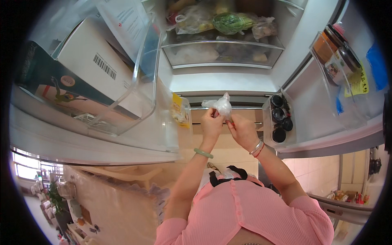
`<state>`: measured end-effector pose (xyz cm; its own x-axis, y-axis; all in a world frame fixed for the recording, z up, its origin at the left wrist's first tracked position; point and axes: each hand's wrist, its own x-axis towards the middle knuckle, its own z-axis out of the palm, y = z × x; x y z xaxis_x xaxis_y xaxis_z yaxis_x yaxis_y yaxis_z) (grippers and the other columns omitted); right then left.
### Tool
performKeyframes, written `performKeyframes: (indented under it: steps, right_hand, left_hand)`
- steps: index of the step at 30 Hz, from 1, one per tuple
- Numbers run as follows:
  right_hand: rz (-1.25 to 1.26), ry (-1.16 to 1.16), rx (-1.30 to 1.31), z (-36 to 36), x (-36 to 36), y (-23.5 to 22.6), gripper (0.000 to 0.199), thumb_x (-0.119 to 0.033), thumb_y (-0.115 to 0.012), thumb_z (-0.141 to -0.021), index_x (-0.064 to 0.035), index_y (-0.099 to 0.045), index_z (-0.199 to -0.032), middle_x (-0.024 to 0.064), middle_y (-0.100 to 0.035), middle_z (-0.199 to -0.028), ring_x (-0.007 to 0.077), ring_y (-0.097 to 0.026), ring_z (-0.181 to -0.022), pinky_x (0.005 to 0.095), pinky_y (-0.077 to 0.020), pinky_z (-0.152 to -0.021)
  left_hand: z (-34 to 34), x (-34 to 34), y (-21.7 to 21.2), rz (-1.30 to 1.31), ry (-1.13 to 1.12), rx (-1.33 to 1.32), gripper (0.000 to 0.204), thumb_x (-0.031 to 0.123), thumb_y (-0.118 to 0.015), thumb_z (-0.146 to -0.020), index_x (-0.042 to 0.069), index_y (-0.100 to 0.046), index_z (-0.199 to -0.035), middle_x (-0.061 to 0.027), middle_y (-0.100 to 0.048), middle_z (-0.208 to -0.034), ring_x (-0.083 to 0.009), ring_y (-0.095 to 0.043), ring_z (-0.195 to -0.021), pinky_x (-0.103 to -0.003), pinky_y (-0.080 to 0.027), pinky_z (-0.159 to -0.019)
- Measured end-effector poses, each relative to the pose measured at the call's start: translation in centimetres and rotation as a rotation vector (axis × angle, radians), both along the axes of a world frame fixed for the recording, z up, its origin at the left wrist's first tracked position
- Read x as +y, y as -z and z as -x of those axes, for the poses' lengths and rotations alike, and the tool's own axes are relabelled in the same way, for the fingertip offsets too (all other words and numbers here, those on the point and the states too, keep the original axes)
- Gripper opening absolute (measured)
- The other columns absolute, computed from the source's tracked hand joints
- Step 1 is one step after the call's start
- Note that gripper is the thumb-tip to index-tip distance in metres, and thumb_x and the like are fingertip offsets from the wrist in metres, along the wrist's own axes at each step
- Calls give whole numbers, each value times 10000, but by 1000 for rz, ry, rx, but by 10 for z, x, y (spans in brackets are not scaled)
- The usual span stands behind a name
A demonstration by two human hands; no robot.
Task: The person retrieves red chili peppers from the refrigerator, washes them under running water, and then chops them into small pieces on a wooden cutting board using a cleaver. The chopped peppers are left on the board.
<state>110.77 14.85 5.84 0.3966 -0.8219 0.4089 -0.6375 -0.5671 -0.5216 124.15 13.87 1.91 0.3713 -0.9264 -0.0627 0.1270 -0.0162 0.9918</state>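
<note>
A small crumpled clear plastic bag (223, 105) is held up in front of the open fridge, its contents too blurred to make out. The fingers of my left hand (212, 123) pinch its lower left side; a green bangle circles that wrist. My right hand (243, 130) is closed at the bag's lower right edge, fingertips against the plastic, with a silver bracelet and red cord on the wrist. Behind the bag runs the fridge's lower front edge. Above it, a clear drawer (222, 55) sits below a shelf with bagged green vegetables (232, 23).
The left door's bin holds a large box (96, 69) and a yellow packet (178, 110) sits lower down. On the right door stand jars (343, 63) and several black-capped bottles (278, 114). A table (110, 196) lies at the lower left.
</note>
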Motion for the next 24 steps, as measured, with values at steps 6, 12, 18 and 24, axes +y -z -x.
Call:
performKeyframes:
  steps: [6,12,18,24]
  right_hand:
    - [8,86,-184,-11,-15,-1,200,-142,-702,-797,-37,-591,-926,132,-636,-770,285,-615,-627,378,-487,-565]
    - [-281,-89,-416,-15,-32,-22,186,-15,-682,-809,-40,-664,-993,55,-660,-853,139,-580,-631,227,-455,-582]
    - [-49,-222,-346,-14,-85,-19,275,-12,-680,-807,-83,-662,-1072,44,-617,-794,143,-582,-652,281,-463,-584]
    - [-277,-45,-466,-30,-136,-30,409,-118,-794,-718,-68,-565,-1053,40,-581,-707,124,-543,-588,272,-459,-562]
  left_hand:
    - [-3,-25,-12,113,-50,-365,199,96,-683,-746,11,-627,-918,-109,-627,-750,-167,-572,-652,-309,-465,-605]
    - [-12,-43,-16,8,29,-95,144,29,-611,-797,-31,-595,-926,-104,-625,-750,-163,-566,-652,-328,-474,-623]
    - [-12,-60,-5,180,141,-442,266,27,-512,-877,-24,-518,-1138,-109,-525,-1023,-226,-546,-927,-327,-466,-802]
    - [-26,-74,-21,287,75,-452,277,57,-504,-902,-38,-481,-1161,-152,-449,-1141,-265,-490,-995,-351,-418,-870]
